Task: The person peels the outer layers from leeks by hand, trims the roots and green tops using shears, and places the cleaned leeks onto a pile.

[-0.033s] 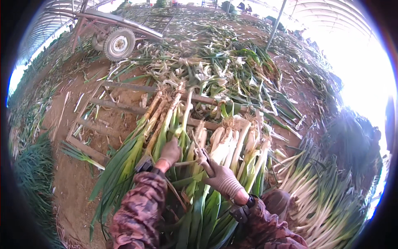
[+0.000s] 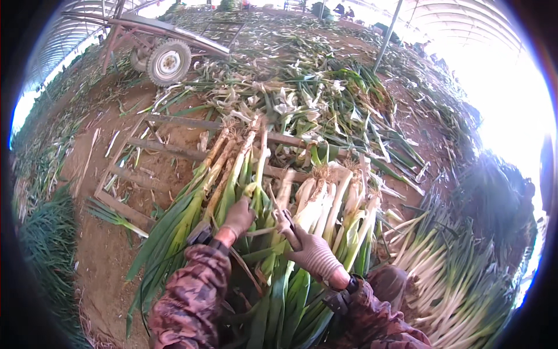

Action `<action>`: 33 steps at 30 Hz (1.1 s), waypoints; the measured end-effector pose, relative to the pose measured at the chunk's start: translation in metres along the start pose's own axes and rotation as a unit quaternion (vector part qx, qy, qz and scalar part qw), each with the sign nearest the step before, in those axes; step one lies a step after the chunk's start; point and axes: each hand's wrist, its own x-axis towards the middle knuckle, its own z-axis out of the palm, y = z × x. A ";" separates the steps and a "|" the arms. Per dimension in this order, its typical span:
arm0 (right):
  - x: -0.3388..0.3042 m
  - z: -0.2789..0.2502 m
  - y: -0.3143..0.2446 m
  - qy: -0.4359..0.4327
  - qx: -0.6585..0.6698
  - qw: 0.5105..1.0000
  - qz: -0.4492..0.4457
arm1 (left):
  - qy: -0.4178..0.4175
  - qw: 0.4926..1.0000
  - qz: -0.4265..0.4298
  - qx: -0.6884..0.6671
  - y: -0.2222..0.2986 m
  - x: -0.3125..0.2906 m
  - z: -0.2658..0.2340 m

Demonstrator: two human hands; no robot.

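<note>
Long green onions [image 2: 308, 212] lie in a heap before me, roots pointing away and green leaves toward me. In a light work glove, my left hand [image 2: 239, 217] is closed around the stalk of a green onion [image 2: 250, 189] left of the heap's middle. My right hand [image 2: 317, 254], in a striped knit glove, is closed on a thin tool [image 2: 289, 228] with a dark handle; its exact kind is hard to make out. The tool's tip lies over the pale stalks, just right of my left hand. Leaves and stalks partly hide the fingers of both hands.
A wooden frame [image 2: 165, 150] lies under the onions, extending left. Cleaner-looking onions [image 2: 439, 264] are piled at right, with a dark green bundle [image 2: 494, 192] behind. Stripped leaves [image 2: 302, 99] litter the ground ahead. A wheeled cart [image 2: 169, 61] and a metal post [image 2: 388, 36] stand farther off.
My left forearm has shifted slightly to the left and my left hand slightly toward me. My right hand, still on the tool, has hardly moved.
</note>
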 end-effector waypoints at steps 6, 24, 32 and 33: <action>-0.044 0.027 0.005 -0.037 0.007 0.999 -0.034 | 0.002 0.986 -0.025 -0.163 -0.003 -0.079 0.006; -0.073 0.028 -0.020 -0.072 -0.120 0.989 -0.042 | -0.004 0.872 -0.143 -0.468 -0.009 -0.129 0.019; -0.069 0.019 -0.030 -0.088 -0.123 0.988 -0.032 | 0.003 0.868 -0.141 -0.477 -0.009 -0.129 0.021; -0.075 0.016 -0.034 -0.091 -0.124 0.988 -0.029 | 0.001 0.866 -0.143 -0.479 -0.007 -0.130 0.020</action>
